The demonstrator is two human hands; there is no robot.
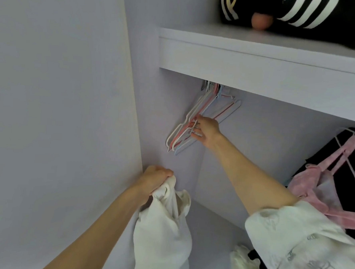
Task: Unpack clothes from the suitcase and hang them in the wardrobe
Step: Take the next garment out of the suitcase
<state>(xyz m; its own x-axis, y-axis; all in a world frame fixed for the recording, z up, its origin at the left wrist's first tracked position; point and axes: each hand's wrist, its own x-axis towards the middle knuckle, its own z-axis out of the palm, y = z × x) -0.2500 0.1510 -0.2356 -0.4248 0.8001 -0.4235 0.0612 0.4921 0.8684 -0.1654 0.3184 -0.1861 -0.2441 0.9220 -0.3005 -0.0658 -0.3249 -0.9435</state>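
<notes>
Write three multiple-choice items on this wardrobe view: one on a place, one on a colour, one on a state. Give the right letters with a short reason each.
1. Where do the empty hangers hang?
A. under the shelf, by the wardrobe's left wall
B. on top of the shelf
C. on the floor

2. What colour is the garment in the left hand?
A. black
B. pink
C. white

3. What is the right hand doing?
A. hanging idle
B. gripping a hanger in the bunch
C. pressing the shelf

Answers: 1 A, they dangle below the shelf edge. 2 C, the bunched cloth is white. 3 B, its fingers curl round a hanger.
</notes>
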